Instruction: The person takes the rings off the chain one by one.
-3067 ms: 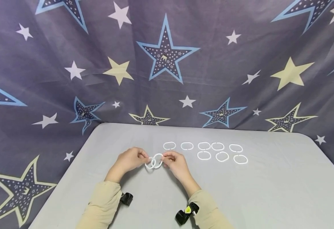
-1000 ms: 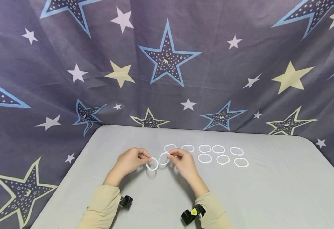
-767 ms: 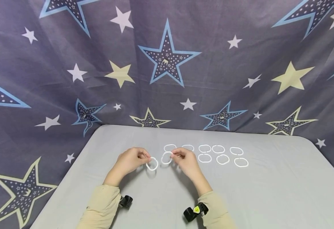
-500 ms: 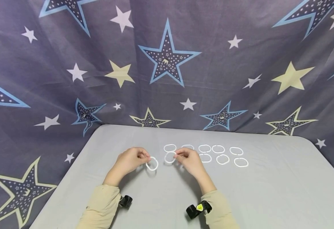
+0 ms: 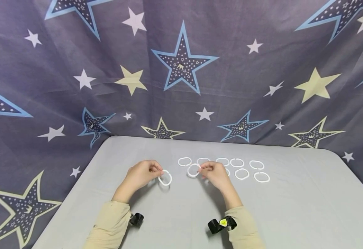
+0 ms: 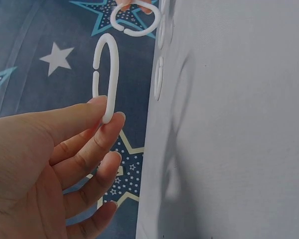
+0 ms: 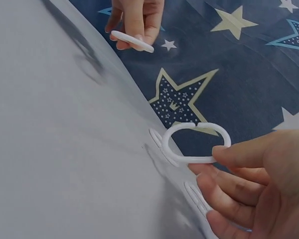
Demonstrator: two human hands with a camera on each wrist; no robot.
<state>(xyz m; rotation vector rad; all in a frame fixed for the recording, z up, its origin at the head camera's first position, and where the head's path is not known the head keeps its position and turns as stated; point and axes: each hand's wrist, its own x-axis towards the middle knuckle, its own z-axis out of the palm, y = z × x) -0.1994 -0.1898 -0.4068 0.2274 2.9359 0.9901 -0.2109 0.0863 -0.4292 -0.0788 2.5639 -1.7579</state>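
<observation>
My left hand (image 5: 141, 174) pinches a white oval plastic ring (image 6: 114, 74) between thumb and index finger, its other fingers spread loosely. A narrow gap breaks one long side of that ring. To the right, my right hand (image 5: 217, 176) pinches a matching white oval ring (image 7: 194, 160) at one end by thumb and fingertips; its gap shows on the far side. The two held rings are apart, both raised over the grey table (image 5: 278, 214). In the head view, the right hand and its ring partly cover some of the rings lying behind.
Several more white oval rings lie in two loose rows toward the back of the table, among them a leftmost ring (image 5: 184, 165) and a front right ring (image 5: 262, 181). A star-patterned cloth (image 5: 225, 83) hangs behind the table's back edge.
About three seconds ago the two held rings overlapped, one crossing the other. My right hand has since drawn its ring away to the right; my left hand has stayed nearly still.
</observation>
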